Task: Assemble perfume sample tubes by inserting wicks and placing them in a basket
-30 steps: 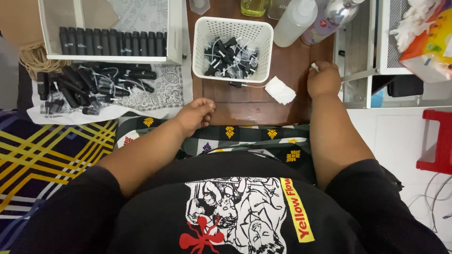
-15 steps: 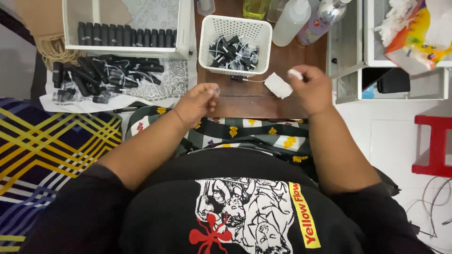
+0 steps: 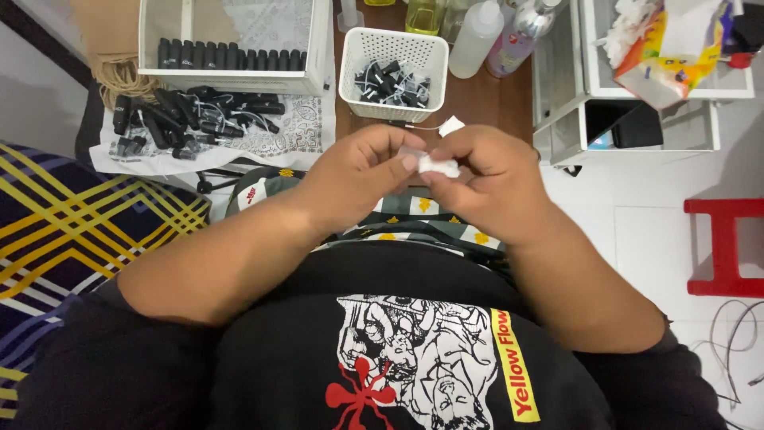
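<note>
At frame centre, your left hand [image 3: 358, 171] and right hand [image 3: 485, 179] both pinch the small white piece [image 3: 438, 166], fingers curled, steadying it for fingertip work.

I see a small white piece [image 3: 438, 166] between my hands. A white basket [image 3: 393, 73] holds black parts [image 3: 391, 83]; more black parts [image 3: 191, 119] lie on a white cloth [image 3: 274, 137] with a grey ornamental print. A white box [image 3: 239, 80] carries a row of black caps [image 3: 231, 59]. The table [image 3: 485, 99] is dark brown wood. My shirt [image 3: 318, 342] is black, with a white-and-red print [image 3: 406, 366] and a yellow strip [image 3: 513, 362]. My lap cloth [image 3: 430, 223] is dark green check with yellow motifs. The mat [image 3: 72, 223] at left is navy with yellow and white crossing stripes. A red stool [image 3: 728, 243] stands on the white floor [image 3: 637, 239].
</note>
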